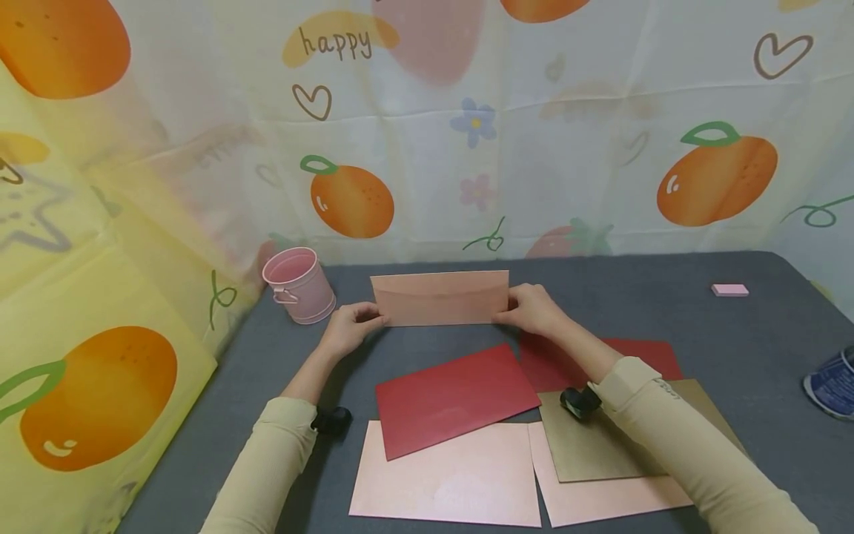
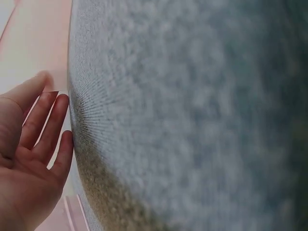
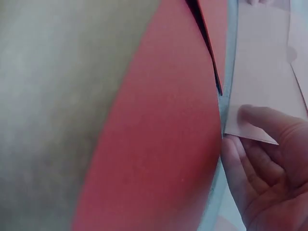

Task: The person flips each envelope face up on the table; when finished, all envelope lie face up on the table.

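Note:
A pale pink envelope (image 1: 440, 302), its flap line facing me, stands tilted up at the far middle of the table. My left hand (image 1: 350, 328) pinches its left end, thumb on the near face and fingers behind, as the left wrist view shows with the hand (image 2: 36, 149). At the other end my right hand (image 1: 536, 309) pinches the lower right corner; in the right wrist view the thumb lies over the envelope (image 3: 262, 62) and the fingers lie under it. A red envelope (image 1: 457, 400) lies flat, nearer to me, between the forearms.
Under and beside the red envelope lie pink envelopes (image 1: 447, 482), a gold envelope (image 1: 600, 445) and another red one (image 1: 640, 356), partly beneath my right forearm. A pink bucket (image 1: 303, 289) stands left of my left hand. Far right are a pink eraser-like block (image 1: 730, 290) and a dark blue can (image 1: 832, 384).

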`<move>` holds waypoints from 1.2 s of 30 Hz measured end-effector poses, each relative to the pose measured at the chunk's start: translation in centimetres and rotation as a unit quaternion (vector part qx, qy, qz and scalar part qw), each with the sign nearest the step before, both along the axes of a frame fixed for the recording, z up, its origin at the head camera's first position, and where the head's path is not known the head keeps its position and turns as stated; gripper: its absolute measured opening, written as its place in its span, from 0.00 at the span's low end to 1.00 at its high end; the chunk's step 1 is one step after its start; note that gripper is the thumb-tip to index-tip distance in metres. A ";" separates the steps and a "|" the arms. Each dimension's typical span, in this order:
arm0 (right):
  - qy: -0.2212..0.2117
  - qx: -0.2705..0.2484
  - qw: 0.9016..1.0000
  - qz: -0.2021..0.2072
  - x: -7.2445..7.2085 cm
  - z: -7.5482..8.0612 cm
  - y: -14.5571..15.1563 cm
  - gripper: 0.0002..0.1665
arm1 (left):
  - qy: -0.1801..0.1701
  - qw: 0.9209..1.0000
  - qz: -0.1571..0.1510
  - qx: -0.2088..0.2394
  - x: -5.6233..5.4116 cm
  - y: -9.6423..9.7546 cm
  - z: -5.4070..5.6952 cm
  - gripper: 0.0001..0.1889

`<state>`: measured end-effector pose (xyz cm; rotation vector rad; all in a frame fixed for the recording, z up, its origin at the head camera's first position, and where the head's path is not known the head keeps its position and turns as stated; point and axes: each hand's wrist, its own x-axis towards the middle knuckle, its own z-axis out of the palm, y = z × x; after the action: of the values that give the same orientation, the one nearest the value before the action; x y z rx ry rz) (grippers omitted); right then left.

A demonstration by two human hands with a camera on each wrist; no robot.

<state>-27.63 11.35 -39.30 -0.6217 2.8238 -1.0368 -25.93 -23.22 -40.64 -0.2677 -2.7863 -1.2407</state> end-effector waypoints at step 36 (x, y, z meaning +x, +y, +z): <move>-0.134 -0.151 0.963 -0.177 -2.4 -1.0 -3.4 0.29 | -0.033 0.965 0.211 0.155 -2.2 1.4 -0.7 0.18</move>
<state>-30.04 7.99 -40.33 0.0220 2.6077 -1.4994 -28.16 -21.85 -41.36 0.3733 -2.4557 -1.5475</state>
